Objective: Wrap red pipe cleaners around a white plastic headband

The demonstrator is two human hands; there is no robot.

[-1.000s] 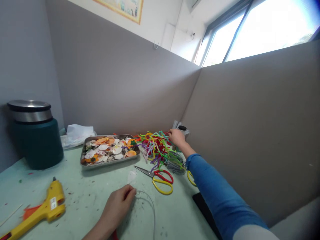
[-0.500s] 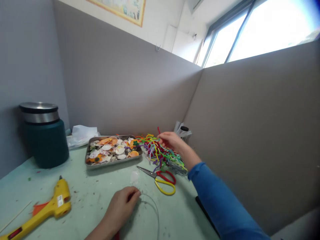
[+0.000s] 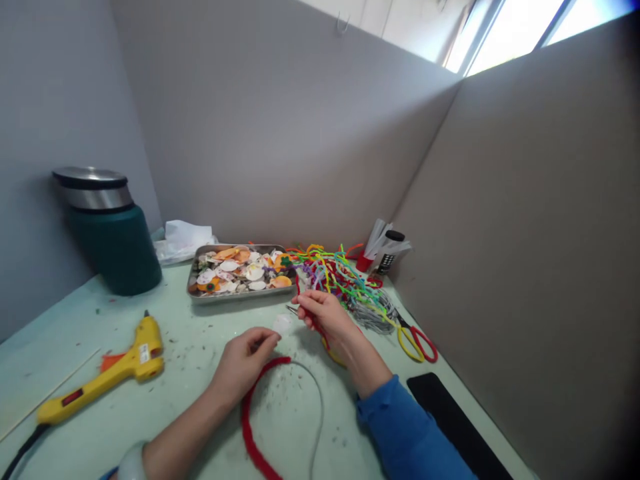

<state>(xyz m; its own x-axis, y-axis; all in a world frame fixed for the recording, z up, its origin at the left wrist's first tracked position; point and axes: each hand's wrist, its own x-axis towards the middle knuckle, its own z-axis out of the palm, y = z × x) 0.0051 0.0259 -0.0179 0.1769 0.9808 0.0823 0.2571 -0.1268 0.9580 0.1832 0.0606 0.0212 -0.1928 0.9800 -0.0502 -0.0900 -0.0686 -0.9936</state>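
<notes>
Right hand (image 3: 327, 317): pinched a red pipe cleaner (image 3: 298, 285) narrowly between the fingertips, above the table (image 3: 195, 360).
Red pipe cleaner: stuck up past the fingertips at one end and trailed below the hand at the other.
Left hand (image 3: 250, 360): hovered or rested near the hoop, closed narrow with thumb and finger drawn together; could not tell if anything sat between them.
Hoop (image 3: 320, 393): lay low and central in view, between the forearms, covered in red fuzz along the left side and bare grey along the right; ran out of view at the bottom.
Near scissors (image 3: 333, 355): lay partly hidden under the right hand, with the tip and a yellow handle showing.
Far scissors (image 3: 420, 343): lay beside the heap, with one red and one yellow handle.
Heap of pipe cleaners (image 3: 330, 267): sprawled in many colours just right of the tray.
Tray (image 3: 240, 298): held white and orange shells (image 3: 255, 272).
Glue gun (image 3: 143, 357): lay on its side at the left, near an orange piece (image 3: 111, 361).
Flask (image 3: 113, 247): stood upright behind the glue gun, green with a metal lid.
Black strip (image 3: 457, 427): lay flat beside the right sleeve.
</notes>
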